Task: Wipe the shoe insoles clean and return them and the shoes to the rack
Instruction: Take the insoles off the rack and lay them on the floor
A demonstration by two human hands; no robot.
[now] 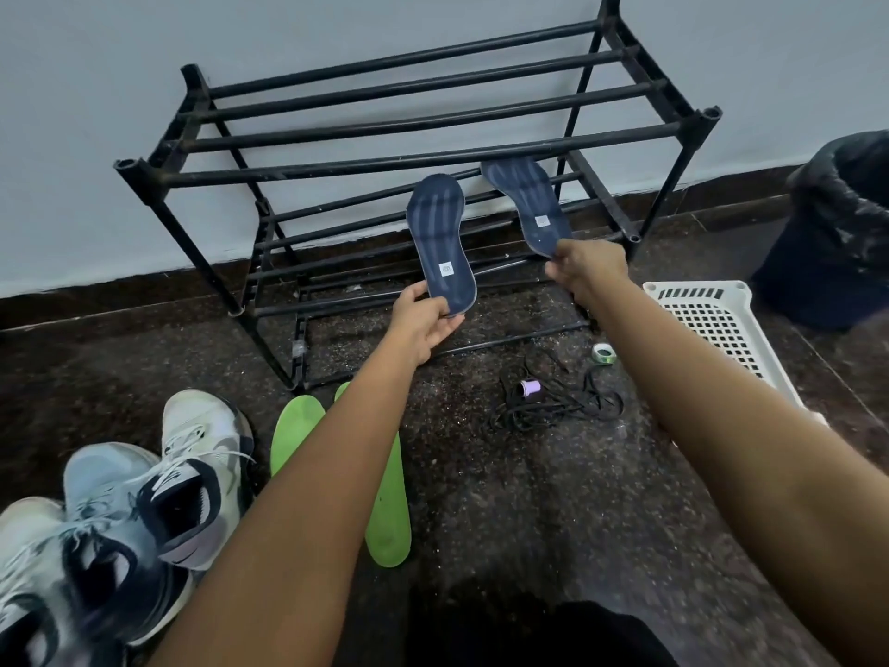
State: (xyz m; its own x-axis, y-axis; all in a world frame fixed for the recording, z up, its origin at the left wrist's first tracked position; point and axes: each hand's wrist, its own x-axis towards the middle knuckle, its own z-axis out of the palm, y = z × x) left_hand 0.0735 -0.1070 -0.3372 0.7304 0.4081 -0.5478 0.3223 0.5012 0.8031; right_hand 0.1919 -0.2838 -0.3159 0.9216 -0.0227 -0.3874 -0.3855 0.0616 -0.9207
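Nearest, lower left: noted pale shoes [144,503] bunched on dark speckled floor [529,498], two green insoles [385,512] flat just beside. Further out: found left grip [423,324] pinching heel of dark blue insole [440,238], right grip [587,269] pinching heel of second dark blue insole [527,204], both raised, apart, before black rack [385,113]. On floor, right: black laces [553,406], white basket [712,320]. Farthest: lined bin [842,223], pale wall [144,137].

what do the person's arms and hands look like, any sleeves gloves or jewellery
The left arm and right arm are bare as far as the frame edge, with no sleeves in view. The left hand and right hand wear no gloves. No watch, bracelet or ring shows on the wrists or the visible fingers.
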